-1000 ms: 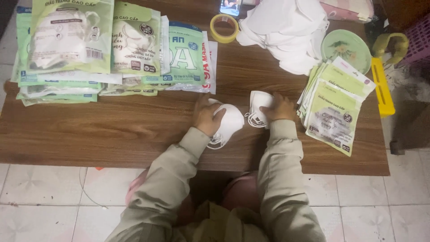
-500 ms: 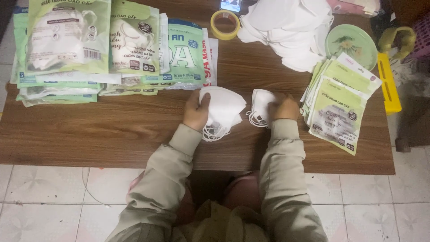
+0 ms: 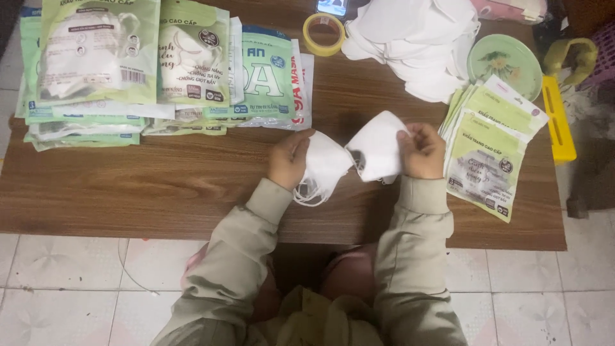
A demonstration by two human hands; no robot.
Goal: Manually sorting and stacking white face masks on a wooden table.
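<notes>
At frame centre, the left hand [image 3: 289, 160] pins one white mask [image 3: 325, 168] on the worktop [image 3: 128, 192]; the right hand [image 3: 421, 152] grips another mask [image 3: 378, 148], keeping the two apart.

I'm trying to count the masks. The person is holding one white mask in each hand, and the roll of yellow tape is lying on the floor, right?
Not quite. The roll of yellow tape lies on the wooden table, near its far edge, not on the floor. The head view shows it. The rest is right: the left hand holds one white mask and the right hand holds another white mask.
</notes>
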